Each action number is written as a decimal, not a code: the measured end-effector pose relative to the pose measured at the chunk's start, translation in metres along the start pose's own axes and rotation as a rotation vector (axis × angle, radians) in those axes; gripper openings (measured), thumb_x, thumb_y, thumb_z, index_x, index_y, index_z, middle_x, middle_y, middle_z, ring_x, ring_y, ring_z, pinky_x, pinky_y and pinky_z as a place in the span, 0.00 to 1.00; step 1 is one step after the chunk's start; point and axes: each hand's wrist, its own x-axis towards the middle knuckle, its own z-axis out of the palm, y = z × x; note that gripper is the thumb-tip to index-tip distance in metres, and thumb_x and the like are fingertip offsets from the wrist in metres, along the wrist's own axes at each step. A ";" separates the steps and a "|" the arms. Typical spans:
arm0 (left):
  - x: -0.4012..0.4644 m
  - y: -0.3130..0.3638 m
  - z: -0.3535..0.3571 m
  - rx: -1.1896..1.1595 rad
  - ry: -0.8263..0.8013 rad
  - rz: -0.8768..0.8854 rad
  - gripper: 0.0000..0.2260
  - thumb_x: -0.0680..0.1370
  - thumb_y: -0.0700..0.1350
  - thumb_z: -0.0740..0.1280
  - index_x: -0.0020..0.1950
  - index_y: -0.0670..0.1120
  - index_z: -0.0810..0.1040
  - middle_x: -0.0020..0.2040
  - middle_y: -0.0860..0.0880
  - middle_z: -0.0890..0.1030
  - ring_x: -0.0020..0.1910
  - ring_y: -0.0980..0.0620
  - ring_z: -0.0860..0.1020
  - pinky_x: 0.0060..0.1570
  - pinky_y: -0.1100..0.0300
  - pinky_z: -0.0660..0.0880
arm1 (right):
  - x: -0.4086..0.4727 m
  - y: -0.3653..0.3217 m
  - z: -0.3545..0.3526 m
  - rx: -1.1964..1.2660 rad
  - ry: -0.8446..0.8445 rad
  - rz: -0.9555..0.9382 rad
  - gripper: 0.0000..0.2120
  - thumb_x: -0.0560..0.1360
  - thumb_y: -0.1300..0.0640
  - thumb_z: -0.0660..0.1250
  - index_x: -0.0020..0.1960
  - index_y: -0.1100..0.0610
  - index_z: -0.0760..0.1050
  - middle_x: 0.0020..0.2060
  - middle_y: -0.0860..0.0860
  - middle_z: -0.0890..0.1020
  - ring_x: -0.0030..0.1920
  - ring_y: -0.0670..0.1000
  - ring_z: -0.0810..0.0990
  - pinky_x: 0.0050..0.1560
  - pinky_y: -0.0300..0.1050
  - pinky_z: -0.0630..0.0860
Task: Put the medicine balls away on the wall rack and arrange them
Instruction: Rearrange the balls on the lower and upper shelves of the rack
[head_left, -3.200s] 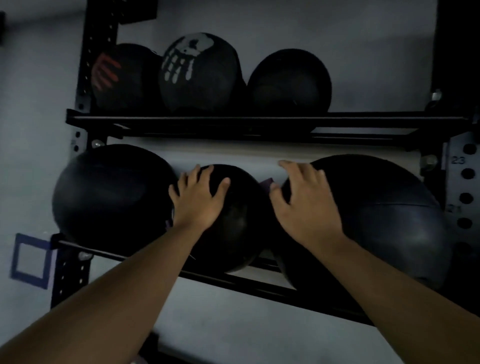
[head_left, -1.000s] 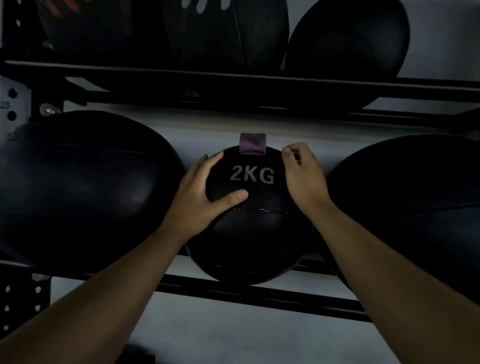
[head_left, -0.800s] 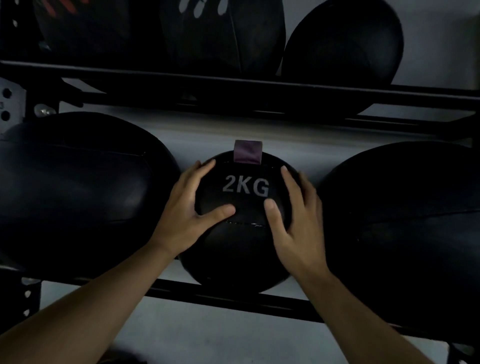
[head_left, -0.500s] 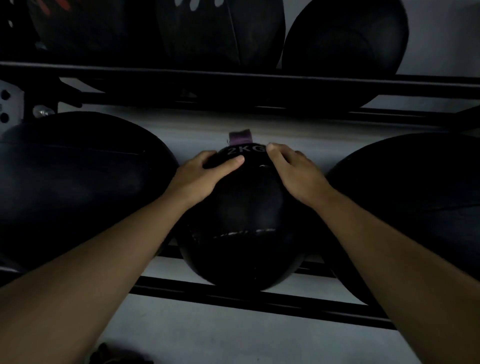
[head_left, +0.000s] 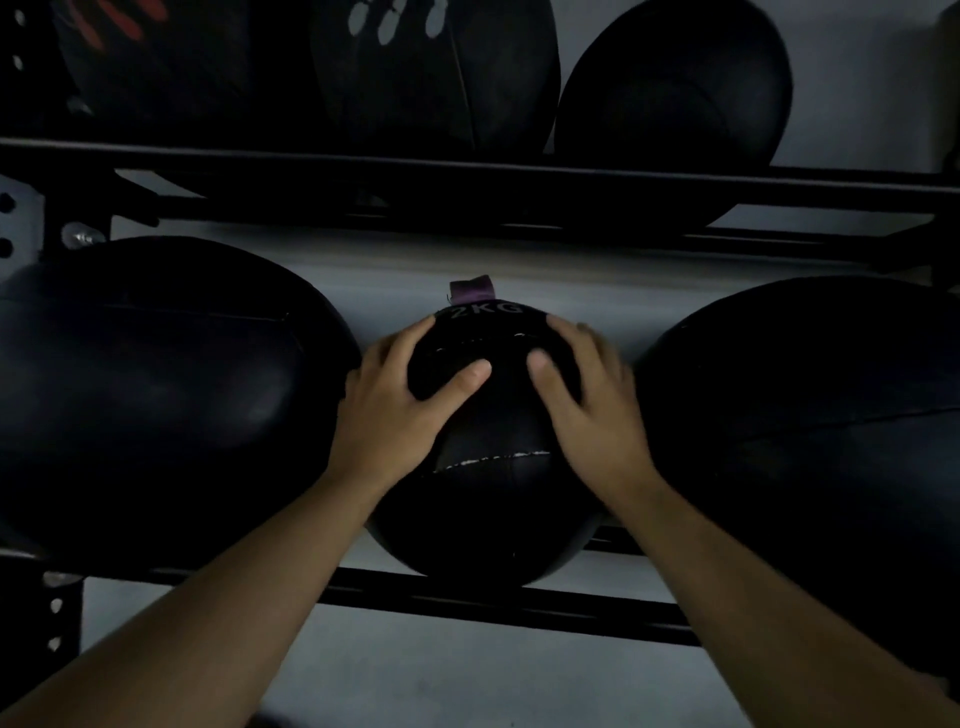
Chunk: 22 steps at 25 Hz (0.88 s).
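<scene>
Both hands turn the small ball on the lower shelf of the rack.

Head view: the left hand (head_left: 395, 410) and the right hand (head_left: 592, 410) lie with spread fingers on the 2KG ball (head_left: 493, 499), a wide grip that presses and does not pinch. The ball sits on the lower rail (head_left: 493, 605) between the big left ball (head_left: 156, 395) and the big right ball (head_left: 810, 447). All visible balls seem stored; I judge only the arranging remains, since the label tilts away.
</scene>
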 end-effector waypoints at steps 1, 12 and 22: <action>0.003 0.001 0.000 0.014 0.004 0.006 0.37 0.68 0.78 0.63 0.75 0.69 0.66 0.76 0.54 0.69 0.77 0.46 0.68 0.75 0.40 0.68 | -0.014 0.002 0.003 -0.070 0.017 -0.026 0.30 0.77 0.26 0.51 0.77 0.33 0.59 0.78 0.46 0.63 0.78 0.52 0.59 0.75 0.54 0.60; 0.006 0.014 0.002 0.159 0.176 -0.189 0.31 0.80 0.69 0.55 0.75 0.52 0.73 0.74 0.40 0.75 0.76 0.37 0.69 0.75 0.42 0.65 | 0.066 -0.026 0.005 -0.225 -0.262 -0.029 0.28 0.75 0.27 0.51 0.72 0.32 0.68 0.73 0.43 0.72 0.73 0.54 0.67 0.74 0.60 0.64; 0.002 0.020 0.008 0.256 0.004 0.184 0.35 0.73 0.76 0.59 0.78 0.65 0.65 0.81 0.56 0.65 0.78 0.46 0.65 0.73 0.37 0.68 | -0.033 -0.022 0.027 -0.057 0.250 0.188 0.30 0.80 0.34 0.46 0.78 0.42 0.62 0.78 0.52 0.66 0.77 0.56 0.63 0.77 0.60 0.61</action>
